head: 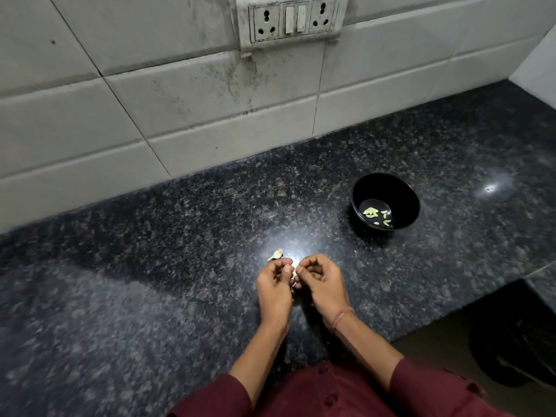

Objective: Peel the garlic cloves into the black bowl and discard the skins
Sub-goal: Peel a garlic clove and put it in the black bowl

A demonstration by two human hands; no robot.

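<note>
Evidently the job is partway through; the black bowl (403, 194) stands on the worktop (150, 296) toward its right side, about midway between the wall edge and the front edge, and a handful of peeled cloves (376, 215) lie bare and pale in its bottom. The person stands at the front edge, near the middle, both hands close together just above the stone. The left hand (275, 284) and the right hand (323, 278) have their fingers curled inward, and between the tips they pinch a garlic clove (295, 275); only a pale sliver of it shows, so I cannot tell whether its skin is half off or whole. Just beyond the left hand, toward the wall edge, one more pale piece (276, 254) lies on the stone; it looks like an unpeeled clove, though it might be a shed skin. What's left, I'd judge, is to finish this clove, drop it in the bowl, deal with that last piece and clear the skins; a dark round container (511, 356) below the front right corner may be the bin, though it's too murky to be sure.
</note>
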